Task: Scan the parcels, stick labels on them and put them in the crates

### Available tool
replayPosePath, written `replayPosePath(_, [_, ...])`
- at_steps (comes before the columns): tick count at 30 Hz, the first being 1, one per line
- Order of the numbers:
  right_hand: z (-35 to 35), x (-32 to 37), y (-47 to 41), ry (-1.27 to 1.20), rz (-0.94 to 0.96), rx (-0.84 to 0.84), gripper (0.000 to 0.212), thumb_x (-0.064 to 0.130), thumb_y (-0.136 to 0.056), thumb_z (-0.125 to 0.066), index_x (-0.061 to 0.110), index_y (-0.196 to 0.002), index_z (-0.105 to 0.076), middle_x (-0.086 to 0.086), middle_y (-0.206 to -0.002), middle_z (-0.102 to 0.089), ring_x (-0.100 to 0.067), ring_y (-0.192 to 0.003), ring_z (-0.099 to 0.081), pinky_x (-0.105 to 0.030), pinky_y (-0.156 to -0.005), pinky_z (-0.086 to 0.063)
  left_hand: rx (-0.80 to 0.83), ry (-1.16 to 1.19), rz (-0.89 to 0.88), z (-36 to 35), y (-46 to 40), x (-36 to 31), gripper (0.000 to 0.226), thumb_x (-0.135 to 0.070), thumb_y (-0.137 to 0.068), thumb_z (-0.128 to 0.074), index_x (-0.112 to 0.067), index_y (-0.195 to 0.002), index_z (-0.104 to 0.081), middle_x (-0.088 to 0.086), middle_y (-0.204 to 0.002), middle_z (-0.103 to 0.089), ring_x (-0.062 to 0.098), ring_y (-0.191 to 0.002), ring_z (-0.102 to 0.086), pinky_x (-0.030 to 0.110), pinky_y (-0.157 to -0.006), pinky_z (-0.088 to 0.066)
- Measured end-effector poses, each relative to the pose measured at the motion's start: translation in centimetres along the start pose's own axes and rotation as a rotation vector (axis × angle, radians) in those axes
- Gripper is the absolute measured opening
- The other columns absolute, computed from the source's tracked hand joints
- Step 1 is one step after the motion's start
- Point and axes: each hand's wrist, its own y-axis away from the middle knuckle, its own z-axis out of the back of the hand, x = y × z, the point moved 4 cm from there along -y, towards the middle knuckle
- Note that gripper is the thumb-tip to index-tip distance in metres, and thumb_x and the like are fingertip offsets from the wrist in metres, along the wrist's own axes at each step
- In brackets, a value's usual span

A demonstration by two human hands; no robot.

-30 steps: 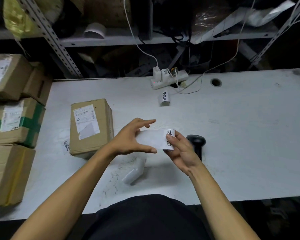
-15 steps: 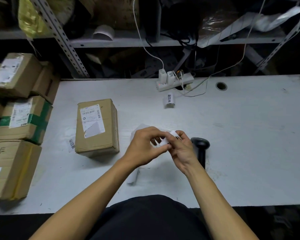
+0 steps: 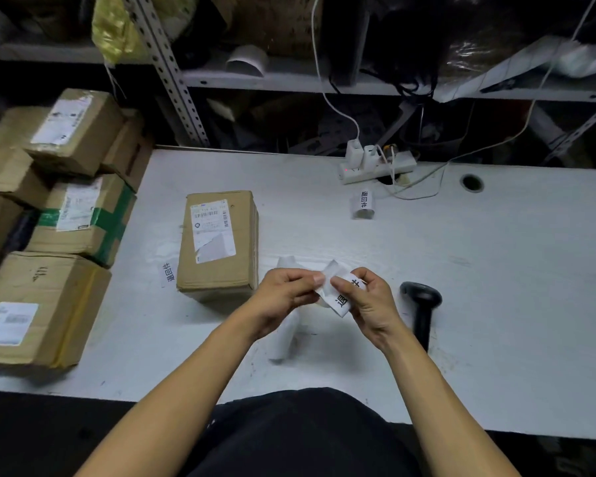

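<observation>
Peeling a white printed label [image 3: 341, 297], you're pinching it with both hands' fingers [image 3: 319, 279]; the brown cardboard parcel [image 3: 217, 242] on the worktop [image 3: 496, 270] is awaiting sticking and crating

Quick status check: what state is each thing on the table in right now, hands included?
Label: pinched in both hands, backing partly peeled.
Left hand: pinching the backing.
Right hand: gripping the label.
Parcel: flat on the table, sealed.
Scanner: lying on the table, untouched.
Label roll: lying near the power strip.

left hand [image 3: 283, 297] + right hand [image 3: 365, 304] pinch label strip [image 3: 341, 297] | parcel [image 3: 217, 242] beside | scanner [image 3: 421, 301] right
</observation>
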Motion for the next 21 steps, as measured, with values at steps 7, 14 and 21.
replayPosePath(7, [1.4,-0.6,0.8,0.579,0.053,-0.402,0.047,0.047,-0.077,-0.085,0.025,-0.11,-0.06,0.004,-0.118,-0.054,-0.013,-0.101,-0.054,-0.026,-0.083,-0.046,-0.41,-0.412,-0.337,5.5,1.6,-2.6,0.016,-0.028,-0.095,-0.069,-0.015,-0.097,-0.078,0.0,-0.062,-0.069,0.012,-0.05,-0.063,0.02,-0.053,-0.05])
replayPosePath(14, [-9.8,-0.1,-0.7,0.272,-0.173,0.015,0.031,0.038,-0.092,-0.07,0.008,-0.088,-0.074,-0.009,-0.081,-0.073,-0.013,-0.063,-0.064,-0.02,-0.051,-0.034,-0.425,-0.757,-0.842,8.8,3.8,-3.4,0.015,-0.022,-0.083,-0.083,-0.01,-0.092,-0.081,-0.005,-0.079,-0.077,0.001,-0.065,-0.069,0.021,-0.063,-0.057])
replayPosePath(21, [-16.2,-1.9,-4.4,0.605,-0.033,0.039,0.013,0.015,-0.089,-0.075,0.007,-0.079,-0.075,0.004,-0.063,-0.067,-0.005,-0.056,-0.058,-0.016,-0.055,-0.039,-0.552,-0.881,-0.676,18.5,3.4,-3.7,0.065,-0.059,-0.063,-0.081,-0.017,-0.112,-0.073,0.001,-0.126,-0.065,0.013,-0.117,-0.055,0.026,-0.096,-0.051])
